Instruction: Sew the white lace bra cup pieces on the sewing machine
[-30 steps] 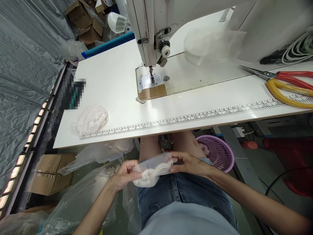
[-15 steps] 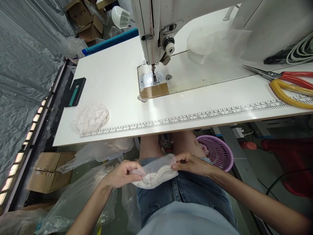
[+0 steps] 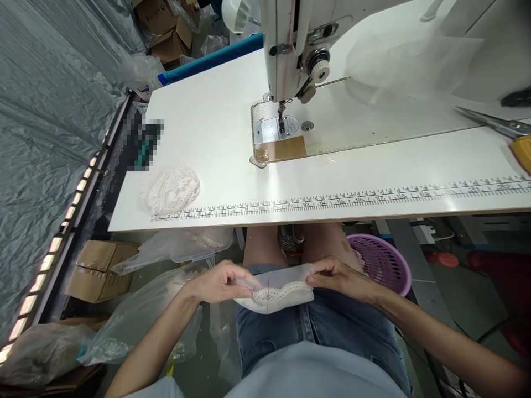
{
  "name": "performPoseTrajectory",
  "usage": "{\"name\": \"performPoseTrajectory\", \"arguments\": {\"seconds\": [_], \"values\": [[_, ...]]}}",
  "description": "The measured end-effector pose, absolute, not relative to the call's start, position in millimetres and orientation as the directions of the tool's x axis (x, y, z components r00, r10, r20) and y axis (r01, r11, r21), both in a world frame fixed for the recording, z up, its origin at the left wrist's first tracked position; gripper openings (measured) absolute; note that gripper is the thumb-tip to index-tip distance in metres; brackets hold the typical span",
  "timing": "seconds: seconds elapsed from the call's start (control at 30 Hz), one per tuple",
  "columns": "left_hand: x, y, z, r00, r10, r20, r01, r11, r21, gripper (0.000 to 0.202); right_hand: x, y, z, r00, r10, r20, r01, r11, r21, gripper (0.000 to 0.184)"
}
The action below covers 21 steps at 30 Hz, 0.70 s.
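Over my lap I hold a small white fabric piece with a scalloped lace edge [image 3: 276, 290]. My left hand [image 3: 219, 282] pinches its left end and my right hand [image 3: 338, 276] pinches its right end, so it is stretched between them. Both hands are below the front edge of the white sewing table [image 3: 373, 166]. The sewing machine [image 3: 290, 50] stands above, its needle over the metal plate [image 3: 269, 130]. A pile of white lace [image 3: 172, 190] lies on the table's left part.
Scissors [image 3: 493, 122] and a yellow item lie at the table's right edge. A purple basket [image 3: 381, 262] sits under the table by my right knee. Plastic bags [image 3: 136, 315] and cardboard boxes [image 3: 97, 271] are on the floor at left. A dark phone lies by the lace pile.
The view has shifted, so the table and machine appear further right. My hands have lowered the lace piece slightly and hold it flatter on my lap.
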State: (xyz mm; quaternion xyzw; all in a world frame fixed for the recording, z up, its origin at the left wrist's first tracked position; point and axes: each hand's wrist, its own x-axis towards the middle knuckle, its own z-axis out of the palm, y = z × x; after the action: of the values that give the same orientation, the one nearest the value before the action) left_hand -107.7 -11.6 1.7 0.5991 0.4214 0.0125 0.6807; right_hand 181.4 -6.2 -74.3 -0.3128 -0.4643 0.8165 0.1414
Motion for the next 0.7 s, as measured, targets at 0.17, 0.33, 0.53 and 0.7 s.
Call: {"name": "performPoseTrajectory", "arguments": {"seconds": [0.17,0.33,0.53,0.7], "values": [[-102,-3,4,0.723,0.463,-0.513,0.479,0.201,0.855,0.035,186,-1,-74,-0.827,0.442,-0.348,0.098,-0.496,-0.863,0.036],[-92,5,8,0.776,0.401,-0.488,0.458,0.175,0.872,0.028,170,9,-62,-0.887,0.374,-0.272,0.089,-0.441,-0.893,0.033],[-93,5,6,0.735,0.407,-0.542,0.508,0.199,0.838,0.026,160,12,-62,-0.89,0.413,-0.194,0.089,-0.26,-0.962,0.031],[-95,5,4,0.651,0.469,-0.597,0.564,0.228,0.794,0.029,170,13,-61,-0.856,0.465,-0.225,0.159,-0.176,-0.971,0.037]]}}
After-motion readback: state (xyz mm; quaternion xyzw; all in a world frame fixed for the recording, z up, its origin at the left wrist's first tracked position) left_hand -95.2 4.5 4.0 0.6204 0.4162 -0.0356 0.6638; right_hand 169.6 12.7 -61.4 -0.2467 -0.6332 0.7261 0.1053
